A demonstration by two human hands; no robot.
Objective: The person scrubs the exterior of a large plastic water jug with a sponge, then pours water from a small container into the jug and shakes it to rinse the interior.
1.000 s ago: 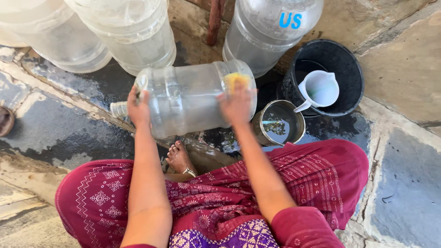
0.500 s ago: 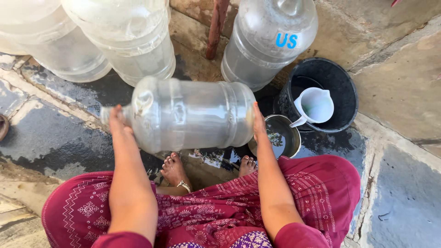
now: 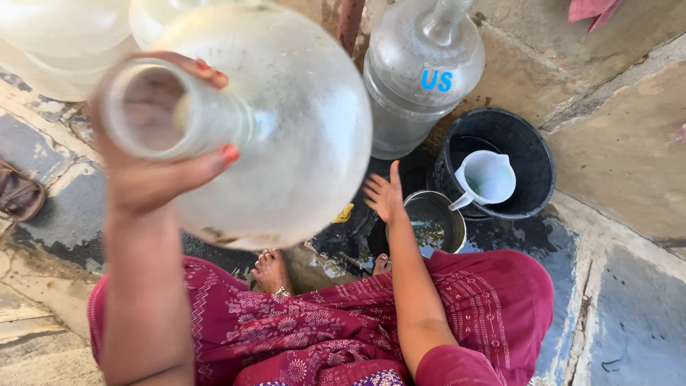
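My left hand grips the neck of a large clear plastic water jug, lifted close to the camera with its open mouth turned toward me. My right hand hovers below the jug's far end with fingers spread, holding nothing, just above a small steel bowl of water. A small yellow scrubber lies on the wet ground under the jug.
Another clear jug with a blue mark stands upright at the back. A black bucket holds a white jug. More clear jugs sit at the upper left. A sandal lies at the left edge.
The jug lay sideways low between both hands; my left hand has raised it by the neck toward the camera, and my right hand has come off its base.
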